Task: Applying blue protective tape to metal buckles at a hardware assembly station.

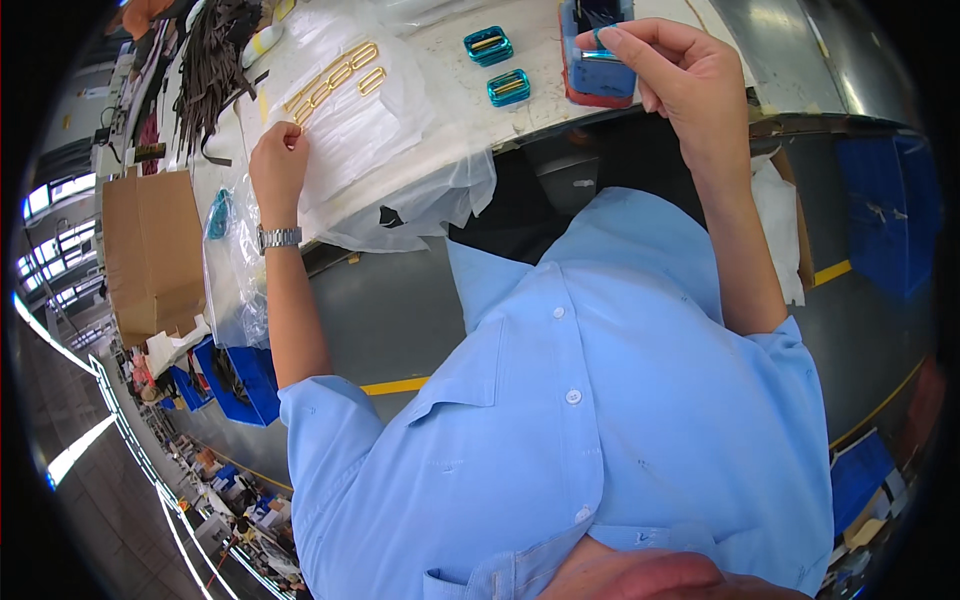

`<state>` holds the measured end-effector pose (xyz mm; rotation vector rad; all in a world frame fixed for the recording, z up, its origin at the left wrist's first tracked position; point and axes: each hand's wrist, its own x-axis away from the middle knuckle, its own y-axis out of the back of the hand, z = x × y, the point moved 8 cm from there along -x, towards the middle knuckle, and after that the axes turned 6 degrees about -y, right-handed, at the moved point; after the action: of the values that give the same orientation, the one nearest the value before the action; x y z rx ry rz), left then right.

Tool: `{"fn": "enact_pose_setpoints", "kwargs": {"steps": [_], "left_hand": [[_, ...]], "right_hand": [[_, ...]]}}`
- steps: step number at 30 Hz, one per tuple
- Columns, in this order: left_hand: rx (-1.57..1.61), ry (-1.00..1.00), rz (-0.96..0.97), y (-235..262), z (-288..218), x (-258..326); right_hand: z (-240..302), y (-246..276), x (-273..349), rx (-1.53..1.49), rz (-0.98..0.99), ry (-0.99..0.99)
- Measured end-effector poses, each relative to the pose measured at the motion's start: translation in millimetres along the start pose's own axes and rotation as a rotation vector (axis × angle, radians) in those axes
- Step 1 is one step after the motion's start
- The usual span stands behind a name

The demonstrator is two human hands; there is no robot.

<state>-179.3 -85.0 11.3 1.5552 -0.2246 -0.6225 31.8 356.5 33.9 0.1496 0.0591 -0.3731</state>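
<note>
My right hand [690, 80] pinches a small teal piece with a shiny silvery bar [598, 56] between thumb and fingers. The piece is held over a blue tray with a reddish base [600, 84]; my fingers partly hide it, so its kind is unclear. On the left, my left hand [276, 172] is closed, its fingertips at the near end of a row of gold oval slider buckles [335, 75] on white plastic sheeting. One more gold buckle [372, 81] lies beside the row. Two teal oval pieces with gold bars, an upper one [488, 45] and a lower one [508, 87], rest between my hands.
The white sheeting [365, 140] spreads over the worktable [540, 120], and clear plastic hangs off its front edge. Dark strips [215, 70] are heaped at the far left. A cardboard box [150, 250] stands left; blue bins [240, 385] sit lower left, another [885, 215] at right.
</note>
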Motion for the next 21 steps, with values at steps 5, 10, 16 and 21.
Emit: {"fn": "enact_pose_setpoints", "kwargs": {"steps": [5, 10, 16, 21], "left_hand": [[1.311, 0.340, -0.042, 9.9, -50.2, -2.0], [1.983, 0.247, 0.346, 19.1, -233.3, 24.0], [1.951, 0.220, 0.469, 3.2, -305.0, 41.3], [1.905, 0.230, 0.506, 0.5, -309.9, 44.3]], "right_hand": [[-17.7, -19.5, 61.9, -0.317, 0.188, -0.318], [-49.6, -33.7, 94.8, -0.406, 0.223, -0.434], [-49.9, -36.9, 101.4, -0.498, 0.230, -0.412], [-50.1, -36.1, 104.5, -0.473, 0.226, -0.408]]}}
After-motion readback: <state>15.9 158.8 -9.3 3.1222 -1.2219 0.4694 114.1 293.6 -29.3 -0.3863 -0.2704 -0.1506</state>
